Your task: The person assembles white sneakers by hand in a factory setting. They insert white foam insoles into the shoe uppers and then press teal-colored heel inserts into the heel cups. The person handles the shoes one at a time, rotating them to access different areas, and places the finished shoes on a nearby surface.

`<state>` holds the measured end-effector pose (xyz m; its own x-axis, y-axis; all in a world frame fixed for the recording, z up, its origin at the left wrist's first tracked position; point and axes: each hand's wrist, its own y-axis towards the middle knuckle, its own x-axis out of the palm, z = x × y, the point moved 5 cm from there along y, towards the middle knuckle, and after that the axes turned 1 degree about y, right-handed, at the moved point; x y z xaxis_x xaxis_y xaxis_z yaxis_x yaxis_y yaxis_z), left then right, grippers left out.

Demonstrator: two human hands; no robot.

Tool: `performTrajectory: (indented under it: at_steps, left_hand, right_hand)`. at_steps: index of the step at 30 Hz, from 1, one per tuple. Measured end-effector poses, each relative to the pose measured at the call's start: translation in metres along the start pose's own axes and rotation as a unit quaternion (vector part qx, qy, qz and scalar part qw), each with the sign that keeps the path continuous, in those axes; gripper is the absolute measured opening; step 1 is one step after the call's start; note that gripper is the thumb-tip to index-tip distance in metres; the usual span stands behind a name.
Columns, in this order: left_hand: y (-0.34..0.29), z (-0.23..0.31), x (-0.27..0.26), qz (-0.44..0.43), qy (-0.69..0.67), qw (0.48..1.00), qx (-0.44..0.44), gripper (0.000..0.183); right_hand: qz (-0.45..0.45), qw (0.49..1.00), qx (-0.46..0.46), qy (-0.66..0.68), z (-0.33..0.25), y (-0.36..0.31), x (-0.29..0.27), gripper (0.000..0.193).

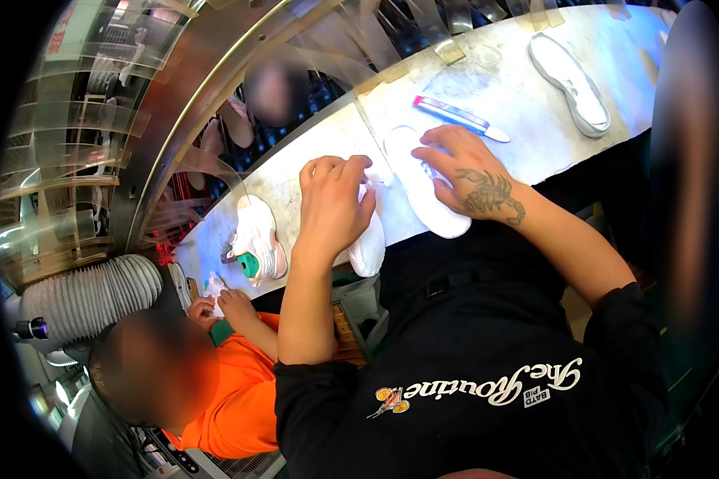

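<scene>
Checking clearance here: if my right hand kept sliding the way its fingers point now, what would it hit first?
The right hand rests on a white shoe sole, fingers pointing left. Going on, it would probably meet the left hand first, at the white shoe, though depth is unclear.

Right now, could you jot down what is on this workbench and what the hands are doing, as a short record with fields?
Setting: long pale workbench
Left hand: fingers curled over a white shoe at the bench edge
Right hand: resting on a white sole
Behind the hands: a flat tool with a red and white handle
Far right: another white sole
Left: a white shoe on a green stand
Nearby: a person in an orange shirt
</scene>
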<state>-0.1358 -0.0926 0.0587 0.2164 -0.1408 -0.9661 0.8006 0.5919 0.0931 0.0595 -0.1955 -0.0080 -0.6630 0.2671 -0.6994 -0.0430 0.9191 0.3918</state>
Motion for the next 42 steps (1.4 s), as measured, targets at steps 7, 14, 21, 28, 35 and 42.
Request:
performTrajectory:
  at_steps: [7,14,21,28,35,42]
  left_hand:
    - [0.013,-0.011,0.023,-0.079,0.037,0.995,0.038,0.014]
    - [0.007,-0.022,0.028,-0.082,-0.063,0.995,-0.003,0.011]
    - [0.001,-0.027,0.02,-0.016,-0.099,0.995,0.007,0.012]
    - [-0.003,-0.024,0.029,-0.013,-0.103,0.994,-0.013,0.009]
    - [-0.001,-0.013,0.026,-0.031,-0.02,0.999,0.034,0.013]
    - [0.002,-0.009,0.023,-0.055,-0.048,0.996,0.059,0.013]
  right_hand:
    - [-0.014,1.0,0.005,-0.005,0.01,0.005,0.007,0.029]
    - [0.002,1.0,0.006,0.002,0.013,0.009,0.01,0.02]
    - [-0.037,0.996,-0.073,0.037,0.002,0.02,0.031,0.012]
    - [-0.066,0.992,-0.017,0.107,-0.009,0.021,0.051,0.017]
    - [-0.066,0.982,-0.019,0.175,-0.005,0.017,0.045,0.02]
    - [-0.039,0.981,0.009,0.19,-0.002,0.016,0.046,0.018]
